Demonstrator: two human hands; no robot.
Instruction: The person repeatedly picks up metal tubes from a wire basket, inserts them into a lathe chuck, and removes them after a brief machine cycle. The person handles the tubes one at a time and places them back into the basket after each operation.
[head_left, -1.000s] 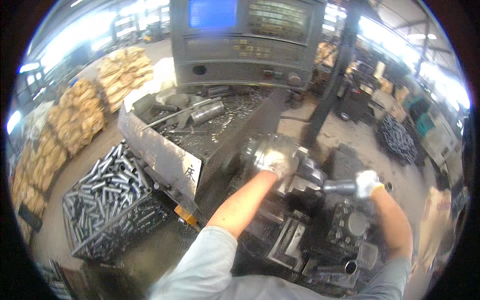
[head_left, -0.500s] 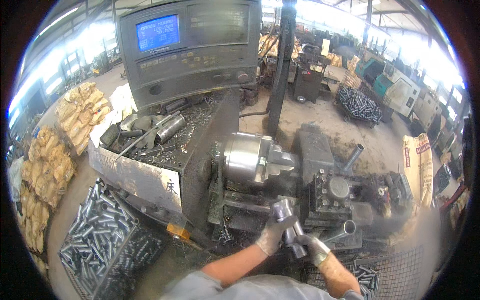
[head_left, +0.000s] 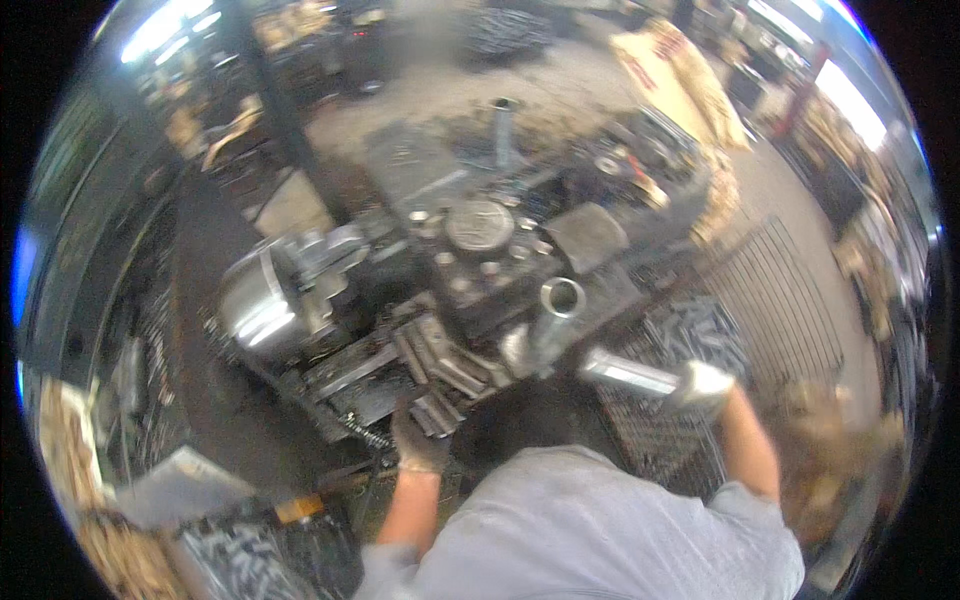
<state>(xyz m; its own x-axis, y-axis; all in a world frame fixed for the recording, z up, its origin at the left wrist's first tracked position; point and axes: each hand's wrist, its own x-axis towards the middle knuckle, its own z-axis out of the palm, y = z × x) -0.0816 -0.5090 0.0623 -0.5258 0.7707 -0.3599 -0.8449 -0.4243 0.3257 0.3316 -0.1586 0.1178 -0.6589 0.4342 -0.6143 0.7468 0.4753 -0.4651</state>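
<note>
My right hand [head_left: 705,388], in a pale glove, is closed round the near end of a shiny metal tube [head_left: 630,373]. It holds the tube out over a wire basket [head_left: 660,450] to the right of the lathe. My left hand [head_left: 418,440], in a greyer glove, grips a short dark metal piece [head_left: 437,412] at the lathe's front edge; blur hides its exact shape. Close above it lie angled metal bars [head_left: 430,350]. The lathe chuck [head_left: 265,305] with its stepped jaws [head_left: 328,265] is farther left, with no workpiece visible in it.
A bolted tool post [head_left: 480,228] stands mid-lathe. An open-ended pipe [head_left: 560,305] points up before it, another pipe [head_left: 503,135] behind. Metal tubes [head_left: 698,335] fill part of the right basket; more tubes [head_left: 245,565] lie low left. A paper sack [head_left: 665,80] stands far right.
My view has swung right and down. My hands, close together over the lathe front before, are now apart: the right has carried a tube toward the basket, the left stays by the lathe.
</note>
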